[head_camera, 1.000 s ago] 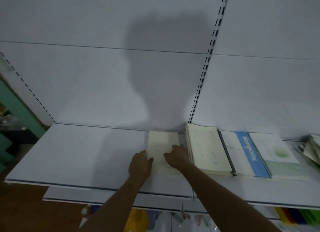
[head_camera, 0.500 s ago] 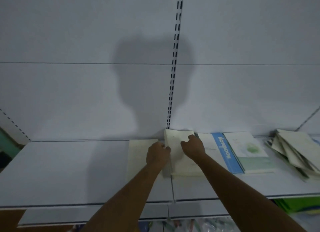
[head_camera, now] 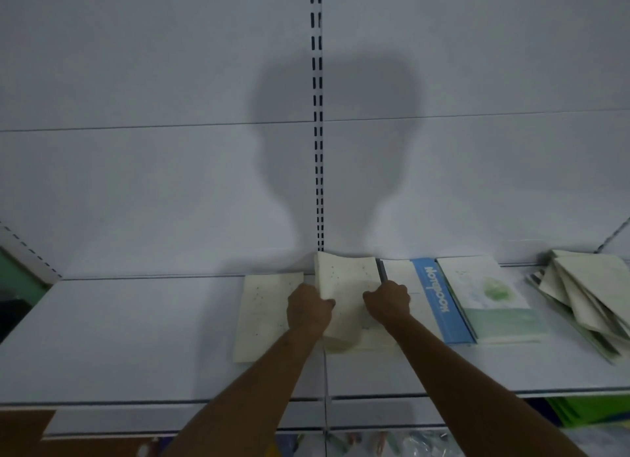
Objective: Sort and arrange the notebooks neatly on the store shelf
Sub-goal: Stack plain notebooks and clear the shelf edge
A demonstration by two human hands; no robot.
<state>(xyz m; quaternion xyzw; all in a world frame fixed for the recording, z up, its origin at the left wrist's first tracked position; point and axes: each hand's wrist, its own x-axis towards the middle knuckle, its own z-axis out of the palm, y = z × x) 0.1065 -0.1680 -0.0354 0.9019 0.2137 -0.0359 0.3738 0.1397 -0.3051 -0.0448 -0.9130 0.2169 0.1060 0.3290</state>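
Observation:
A stack of cream speckled notebooks (head_camera: 344, 279) lies at the shelf's middle, its top copies lifted at the left edge. My left hand (head_camera: 308, 310) grips that lifted left edge. My right hand (head_camera: 388, 301) grips the stack's right side with curled fingers. To the left, one cream speckled notebook (head_camera: 264, 313) lies flat on the white shelf (head_camera: 119, 337). Right of the stack lie a white notebook with a blue "Notebook" band (head_camera: 433, 303) and a green-and-white notebook (head_camera: 491, 299).
A loose, fanned pile of pale notebooks (head_camera: 586, 293) sits at the far right. A slotted upright (head_camera: 317, 115) runs down the white back panel. Green items (head_camera: 586, 415) show on a lower shelf at the right, below the front edge.
Both hands left the single notebook at the left and shifted right onto the cream stack. The stack's left edge has been lifted. The view panned right.

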